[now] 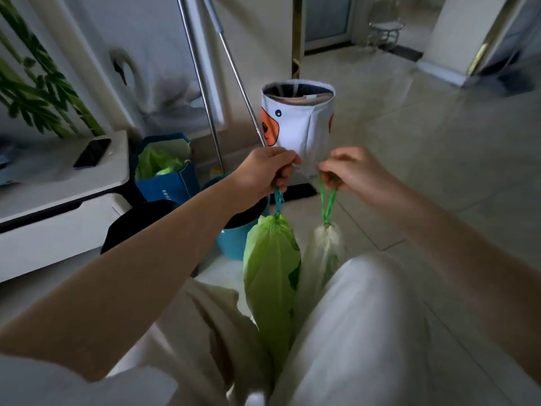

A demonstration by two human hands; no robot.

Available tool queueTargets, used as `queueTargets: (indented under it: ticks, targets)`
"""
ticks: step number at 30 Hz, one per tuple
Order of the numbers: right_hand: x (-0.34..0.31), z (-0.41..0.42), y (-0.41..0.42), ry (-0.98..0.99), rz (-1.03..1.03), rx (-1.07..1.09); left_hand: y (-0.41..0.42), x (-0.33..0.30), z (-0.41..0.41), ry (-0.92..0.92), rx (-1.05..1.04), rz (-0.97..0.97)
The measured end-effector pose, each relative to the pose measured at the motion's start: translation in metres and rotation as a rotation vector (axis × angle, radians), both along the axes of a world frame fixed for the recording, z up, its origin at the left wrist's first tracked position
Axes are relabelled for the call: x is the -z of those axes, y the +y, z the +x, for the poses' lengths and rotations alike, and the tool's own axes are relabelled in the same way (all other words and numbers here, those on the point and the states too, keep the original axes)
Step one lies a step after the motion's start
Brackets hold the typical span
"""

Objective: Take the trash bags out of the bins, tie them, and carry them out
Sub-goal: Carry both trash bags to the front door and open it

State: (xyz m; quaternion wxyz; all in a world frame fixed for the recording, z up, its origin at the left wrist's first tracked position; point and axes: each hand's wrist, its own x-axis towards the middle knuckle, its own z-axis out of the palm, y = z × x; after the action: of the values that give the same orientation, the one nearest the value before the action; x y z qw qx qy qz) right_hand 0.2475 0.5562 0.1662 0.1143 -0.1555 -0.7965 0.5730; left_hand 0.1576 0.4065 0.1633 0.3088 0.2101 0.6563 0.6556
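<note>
You've got two thin plastic trash bags: the green bag (270, 268) is slightly glossy and crinkled, the pale bag (323, 253) translucent, both on thin green plastic drawstrings (328, 205). The white bin (298, 118) looks like matt cloth with a printed orange patch, the two poles (205, 92) beside it are shiny bare metal, the bucket (234, 238) smooth blue plastic. Floor (424, 136) is smooth glossy tile; counter (58, 183) is smooth white, faint sheen.
</note>
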Motion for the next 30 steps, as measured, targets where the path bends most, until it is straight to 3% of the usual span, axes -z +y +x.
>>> queueTargets:
  ticks: [7, 15, 22, 25, 30]
  targets:
    - [-0.003, -0.037, 0.088, 0.005, 0.08, 0.203, 0.108, -0.002, -0.05, 0.041, 0.102, 0.055]
    - [-0.019, -0.094, 0.202, -0.111, 0.241, 0.227, 0.248, 0.002, -0.113, 0.052, 0.273, 0.098]
    - [-0.095, -0.08, 0.267, -0.295, 0.312, 0.387, 0.314, -0.081, -0.128, 0.093, 0.344, -0.031]
    - [-0.16, -0.057, 0.283, -0.345, 0.357, 0.4, 0.332, -0.14, -0.127, 0.232, 0.359, -0.138]
    - [-0.264, -0.028, 0.302, -0.365, 0.338, 0.5, 0.352, -0.247, -0.11, 0.685, 0.419, -0.368]
